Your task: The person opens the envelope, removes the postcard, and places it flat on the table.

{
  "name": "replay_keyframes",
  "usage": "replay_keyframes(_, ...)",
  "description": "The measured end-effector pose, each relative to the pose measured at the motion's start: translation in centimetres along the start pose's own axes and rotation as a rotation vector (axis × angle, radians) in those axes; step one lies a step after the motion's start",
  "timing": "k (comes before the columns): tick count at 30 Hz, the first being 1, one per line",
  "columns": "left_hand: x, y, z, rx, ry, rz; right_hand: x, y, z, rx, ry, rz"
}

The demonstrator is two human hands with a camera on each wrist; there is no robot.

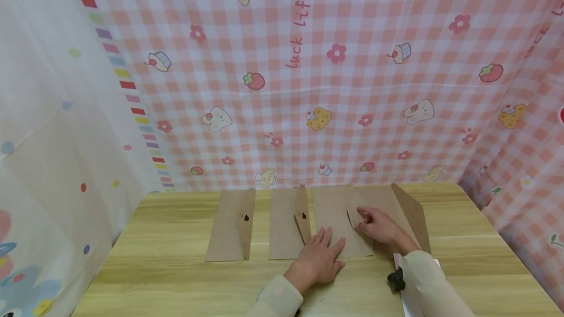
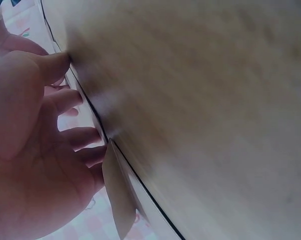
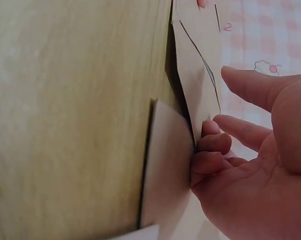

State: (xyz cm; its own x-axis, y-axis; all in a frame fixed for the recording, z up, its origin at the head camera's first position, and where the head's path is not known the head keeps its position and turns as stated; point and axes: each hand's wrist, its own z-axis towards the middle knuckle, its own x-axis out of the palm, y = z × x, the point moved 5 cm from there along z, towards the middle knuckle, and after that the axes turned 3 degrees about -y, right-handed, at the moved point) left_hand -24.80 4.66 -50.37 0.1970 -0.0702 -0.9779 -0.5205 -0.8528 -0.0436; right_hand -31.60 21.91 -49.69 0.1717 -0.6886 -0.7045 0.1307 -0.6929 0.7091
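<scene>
Under both grips on the table (image 1: 176, 278): third kraft envelope (image 1: 335, 219), long axis running away from body, pinned flat by open left hand (image 1: 319, 258) at near edge, flap (image 1: 354, 216) pinched by right hand (image 1: 381, 229) just right of it.

A home craft corner: wooden table (image 1: 176, 238) backed by cartoon gingham cloth (image 1: 352, 87).
</scene>
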Motion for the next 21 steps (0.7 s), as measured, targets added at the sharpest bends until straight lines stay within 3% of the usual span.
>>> replay_keyframes(7,0.05,-0.04,-0.05,-0.001,0.003,0.008,0.26,-0.79,0.25,0.047,0.020,0.053)
replay_keyframes(21,-0.12,-0.31,-0.43,-0.039,-0.025,-0.007,0.32,-0.32,0.24,-0.088,-0.005,-0.003)
